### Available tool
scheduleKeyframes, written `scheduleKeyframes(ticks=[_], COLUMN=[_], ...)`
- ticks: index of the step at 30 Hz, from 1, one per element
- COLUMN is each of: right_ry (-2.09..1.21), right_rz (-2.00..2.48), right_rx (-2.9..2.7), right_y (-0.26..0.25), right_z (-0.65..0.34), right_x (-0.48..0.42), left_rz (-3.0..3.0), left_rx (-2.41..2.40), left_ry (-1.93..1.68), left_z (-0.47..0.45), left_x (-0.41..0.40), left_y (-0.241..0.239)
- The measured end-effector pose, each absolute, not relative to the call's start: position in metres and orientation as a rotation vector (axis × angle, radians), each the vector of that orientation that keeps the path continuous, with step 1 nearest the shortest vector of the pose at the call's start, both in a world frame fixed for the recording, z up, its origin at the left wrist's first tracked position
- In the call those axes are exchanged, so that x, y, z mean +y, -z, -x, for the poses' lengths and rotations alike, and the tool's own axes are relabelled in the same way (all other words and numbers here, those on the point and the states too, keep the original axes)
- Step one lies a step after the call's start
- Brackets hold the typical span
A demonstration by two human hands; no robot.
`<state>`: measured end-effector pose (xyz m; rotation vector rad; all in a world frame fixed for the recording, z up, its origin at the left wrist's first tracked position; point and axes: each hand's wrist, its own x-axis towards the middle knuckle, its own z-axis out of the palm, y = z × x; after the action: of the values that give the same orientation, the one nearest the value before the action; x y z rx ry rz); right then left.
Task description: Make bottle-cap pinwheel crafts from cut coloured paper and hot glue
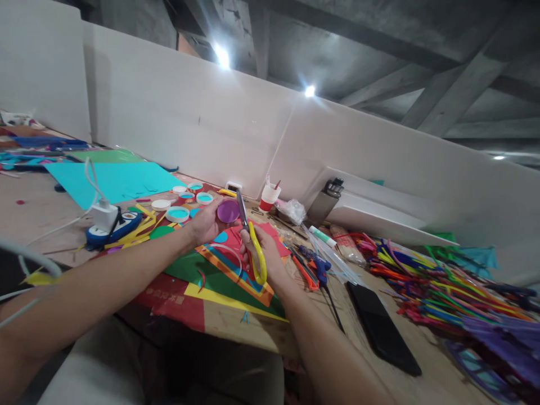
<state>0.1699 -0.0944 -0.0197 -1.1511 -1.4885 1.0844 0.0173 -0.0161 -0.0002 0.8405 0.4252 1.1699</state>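
Note:
My left hand pinches a round purple disc by its left edge, its face tilted toward me. My right hand is closed around yellow-handled scissors. The blades point up, right beside the disc's right edge, and I cannot tell whether they touch it. Beneath both hands lie overlapping coloured sheets: red paper, green paper and an orange-edged strip. Several shallow round lids, some with blue discs inside, stand beyond my left hand, among them a white-rimmed lid.
At left are a blue power strip with a white plug and a large cyan sheet. A paper cup, a grey bottle, a blue glue gun, a black phone and many pipe cleaners occupy the right. White panels border the back.

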Motion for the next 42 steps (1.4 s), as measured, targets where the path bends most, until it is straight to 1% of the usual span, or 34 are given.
scheduleKeyframes(ticks=[7,18,27,33,42], right_ry=[-1.123,-1.105,-1.099,-1.161,-1.163], right_rz=[1.150,1.009,1.113,1.116,1.096], right_rx=[-1.488,-1.326,-1.466,-1.471,-1.454], right_y=[0.024,0.018,0.006,0.011,0.018], right_z=[-0.168,-0.167,-0.161,-0.160,-0.159], right_x=[-0.093,-0.099,-0.115,-0.111,-0.105], left_rz=[-0.755,-0.701,-0.853,-0.897,-0.911], left_rx=[0.440,0.312,0.411,0.382,0.356], left_ry=[-1.182,-1.055,-1.154,-1.113,-1.085], left_z=[-0.008,0.000,-0.008,-0.017,-0.019], left_x=[-0.005,-0.005,-0.002,-0.018,-0.023], left_y=[0.004,-0.018,-0.006,-0.007,-0.006])
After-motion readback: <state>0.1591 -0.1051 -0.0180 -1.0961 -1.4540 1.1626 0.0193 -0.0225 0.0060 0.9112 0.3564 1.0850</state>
